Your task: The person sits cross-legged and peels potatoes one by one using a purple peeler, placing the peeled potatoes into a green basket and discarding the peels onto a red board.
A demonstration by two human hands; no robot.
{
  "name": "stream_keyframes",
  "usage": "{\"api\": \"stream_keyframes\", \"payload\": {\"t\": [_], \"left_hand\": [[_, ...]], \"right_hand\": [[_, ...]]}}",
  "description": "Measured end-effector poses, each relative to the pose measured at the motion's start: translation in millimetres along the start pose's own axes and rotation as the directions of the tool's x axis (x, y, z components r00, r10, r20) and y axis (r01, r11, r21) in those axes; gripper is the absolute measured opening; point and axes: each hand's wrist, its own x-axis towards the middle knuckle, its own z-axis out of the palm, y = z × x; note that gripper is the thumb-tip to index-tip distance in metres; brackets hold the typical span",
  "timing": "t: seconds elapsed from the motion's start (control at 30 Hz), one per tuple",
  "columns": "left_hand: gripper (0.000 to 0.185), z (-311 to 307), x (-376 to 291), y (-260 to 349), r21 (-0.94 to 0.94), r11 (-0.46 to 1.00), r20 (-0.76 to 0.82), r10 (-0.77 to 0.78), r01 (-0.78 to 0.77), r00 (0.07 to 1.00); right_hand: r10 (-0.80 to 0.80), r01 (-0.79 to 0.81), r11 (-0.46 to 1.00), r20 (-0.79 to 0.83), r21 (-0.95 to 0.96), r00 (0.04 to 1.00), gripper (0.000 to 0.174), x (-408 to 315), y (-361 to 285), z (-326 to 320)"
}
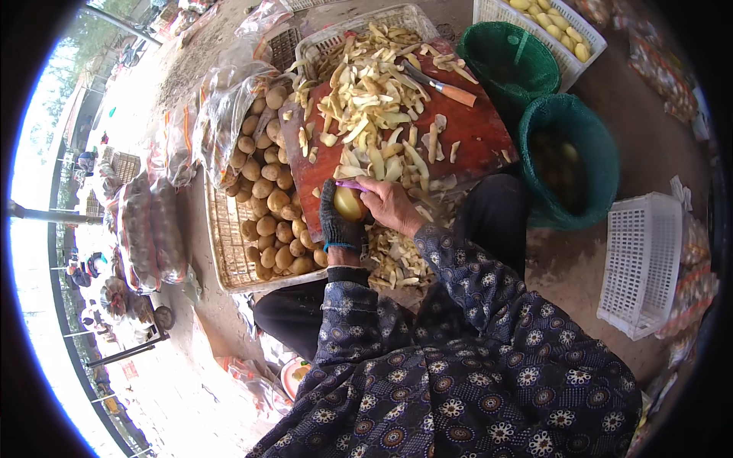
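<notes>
My left hand [342, 223], in a dark knitted glove, holds a partly peeled potato [349, 204] over the near edge of a red board [320, 166]. My bare right hand [389, 205] grips a purple peeler [350, 185], which lies against the top of the potato. Potato peelings [366, 109] are heaped on the board just beyond my hands, and more peelings [395, 260] lie below, between my legs. A knife with a wooden handle [456, 94] rests on the board at the upper right, its blade partly among the peelings.
Left of the board, a crate [220, 240] holds unpeeled potatoes [278, 200]. Two green mesh-lined containers [608, 166] stand to the right, beside a white crate [641, 263]. Peeled potatoes [552, 26] fill a crate at the upper right. Full sacks [152, 229] stand at far left.
</notes>
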Motion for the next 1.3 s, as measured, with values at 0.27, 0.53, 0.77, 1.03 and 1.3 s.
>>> {"api": "stream_keyframes", "payload": {"t": [0.27, 0.53, 0.77, 1.03, 1.3], "left_hand": [[0.033, 1.3, 0.4, -13.5, -0.093, 0.986, 0.088, -0.128, 0.136, 0.988], [0.046, -4.9, 0.7, -2.8, 0.027, 0.998, -0.024, -0.050, 0.051, 0.998], [0.045, 4.2, -25.2, -0.1, 0.062, 0.997, 0.078, -0.043, 0.038, 0.996], [0.033, -3.2, -4.9, -10.6, -0.148, 0.987, -0.074, -0.076, 0.064, 0.994], [0.042, -0.5, -9.4, -5.3, -0.126, 0.989, -0.151, 0.054, -0.074, 0.987]], "right_hand": [[-0.147, 0.107, 0.978, -0.220, -0.180, 0.965, 0.037, -63.3, -15.2, 9.5], [0.008, -0.015, 0.998, -0.114, -0.061, 0.993, 0.035, -96.8, -20.1, -20.8], [0.089, -0.089, 0.996, -0.031, 0.011, 0.996, 0.032, -3.2, -1.7, -9.5], [0.125, -0.117, 0.991, -0.142, 0.062, 0.982, 0.035, -43.9, -11.8, 4.2], [0.197, -0.197, 0.979, 0.011, 0.049, 0.980, 0.036, -92.1, -33.8, -19.4]]}}
